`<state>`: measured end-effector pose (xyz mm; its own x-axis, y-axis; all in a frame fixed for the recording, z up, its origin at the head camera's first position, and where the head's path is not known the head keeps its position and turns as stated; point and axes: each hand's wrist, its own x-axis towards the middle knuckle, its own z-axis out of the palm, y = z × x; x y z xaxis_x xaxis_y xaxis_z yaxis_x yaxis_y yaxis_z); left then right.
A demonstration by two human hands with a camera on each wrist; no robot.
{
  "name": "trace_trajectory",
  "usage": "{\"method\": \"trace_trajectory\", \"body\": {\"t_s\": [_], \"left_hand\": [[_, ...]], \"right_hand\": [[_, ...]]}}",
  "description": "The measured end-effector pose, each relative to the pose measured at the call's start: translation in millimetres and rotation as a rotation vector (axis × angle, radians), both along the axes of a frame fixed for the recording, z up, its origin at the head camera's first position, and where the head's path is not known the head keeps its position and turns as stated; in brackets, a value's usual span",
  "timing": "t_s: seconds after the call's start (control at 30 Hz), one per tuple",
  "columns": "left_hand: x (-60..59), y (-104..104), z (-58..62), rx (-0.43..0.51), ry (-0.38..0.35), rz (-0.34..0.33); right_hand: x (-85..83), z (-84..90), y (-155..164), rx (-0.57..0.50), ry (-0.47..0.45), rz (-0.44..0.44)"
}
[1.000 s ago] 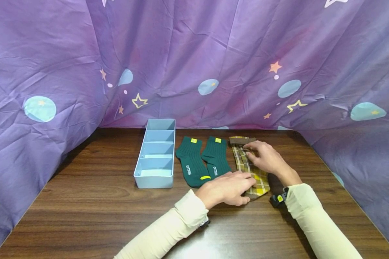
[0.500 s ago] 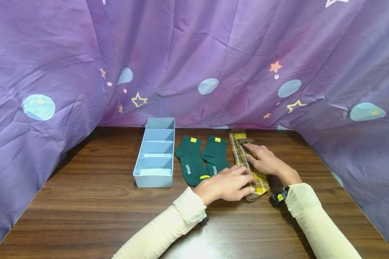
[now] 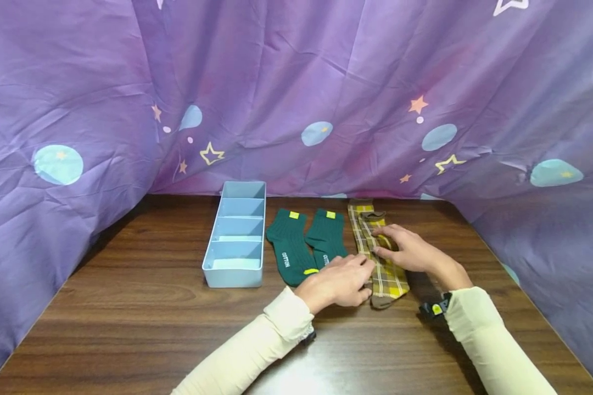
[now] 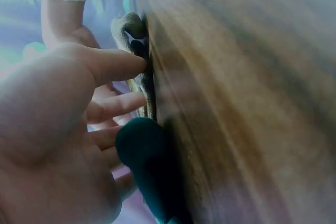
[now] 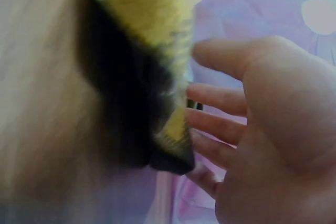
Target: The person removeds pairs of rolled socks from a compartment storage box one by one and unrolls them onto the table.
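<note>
A yellow plaid sock [image 3: 370, 222] with brown toe and cuff lies lengthwise on the wooden table [image 3: 128, 307], right of two dark green socks [image 3: 289, 247]. My left hand [image 3: 343, 277] rests with straight fingers on the plaid sock's near end, beside the green socks. My right hand [image 3: 407, 251] lies flat on the plaid sock's middle. In the left wrist view, the left hand's fingers [image 4: 113, 106] touch the plaid sock's edge [image 4: 128, 27], with a green sock [image 4: 149, 166] under the palm. The right wrist view shows the right hand [image 5: 262, 129] spread against the plaid sock [image 5: 152, 9].
A light blue tray [image 3: 212, 258] with several compartments stands left of the green socks. Purple star-patterned cloth [image 3: 296, 93] hangs behind and along both sides of the table. Bare wood stretches in front of the hands.
The plaid sock's far end, folded back a second ago, now lies stretched toward the cloth. My right hand slid nearer along the sock. My left hand shifted slightly left.
</note>
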<state>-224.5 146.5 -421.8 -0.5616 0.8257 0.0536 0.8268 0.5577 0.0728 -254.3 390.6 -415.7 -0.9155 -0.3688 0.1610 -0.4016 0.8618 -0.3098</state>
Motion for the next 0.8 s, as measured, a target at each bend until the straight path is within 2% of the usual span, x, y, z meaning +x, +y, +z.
{"method": "trace_trajectory", "body": {"t_s": [0.3, 0.47, 0.8], "left_hand": [[-0.1, 1, 1.3, -0.017, -0.048, 0.012], [3.3, 0, 4.8, -0.022, -0.066, 0.026], [6.9, 0, 6.2, -0.019, -0.032, 0.019]], "right_hand": [[4.9, -1.8, 9, 0.07, -0.147, -0.045], [7.2, -0.2, 13, 0.102, -0.153, -0.087], [7.1, -3.3, 24, 0.101, -0.16, -0.134]]}}
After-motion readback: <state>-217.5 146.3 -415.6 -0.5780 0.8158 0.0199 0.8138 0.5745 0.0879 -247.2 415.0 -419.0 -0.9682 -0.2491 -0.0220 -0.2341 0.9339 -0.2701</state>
